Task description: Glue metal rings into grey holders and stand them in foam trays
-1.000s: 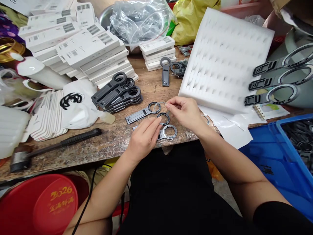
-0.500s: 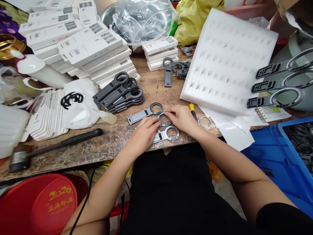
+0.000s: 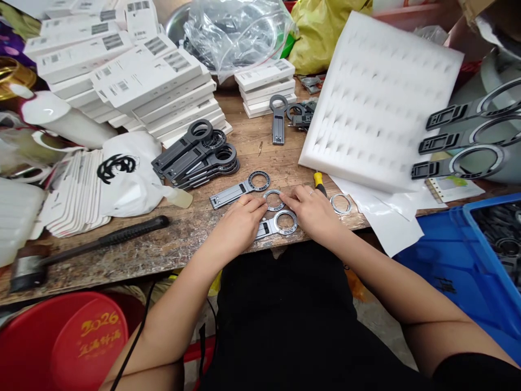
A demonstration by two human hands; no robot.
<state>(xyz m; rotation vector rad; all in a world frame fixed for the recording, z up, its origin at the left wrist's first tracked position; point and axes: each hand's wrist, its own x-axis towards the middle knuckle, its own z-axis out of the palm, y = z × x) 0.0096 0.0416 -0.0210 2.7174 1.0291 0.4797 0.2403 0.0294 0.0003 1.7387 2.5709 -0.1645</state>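
Observation:
My left hand [image 3: 239, 221] and my right hand [image 3: 312, 210] rest on the wooden bench edge [image 3: 175, 239]. Their fingertips press from both sides on a thin metal ring [image 3: 274, 200], which lies on a flat grey bracket mostly hidden under my left hand. Just below sits a second grey bracket [image 3: 280, 224] with a ring in its round end. A third grey bracket [image 3: 238, 190] lies just above my left hand. To the right of my right hand are a loose ring [image 3: 341, 203] and a yellow-handled tool [image 3: 318, 180].
A pile of black ring brackets [image 3: 197, 155] and stacks of white boxes [image 3: 154, 92] lie at the back left. A white foam sheet [image 3: 378, 98] leans at the right. A blue crate [image 3: 480, 255] stands at lower right, a mallet [image 3: 81, 247] at the left, and a red lid [image 3: 61, 342] below.
My right hand came down from holding a ring in the air to the bench. Both hands now press the ring flat onto the bracket.

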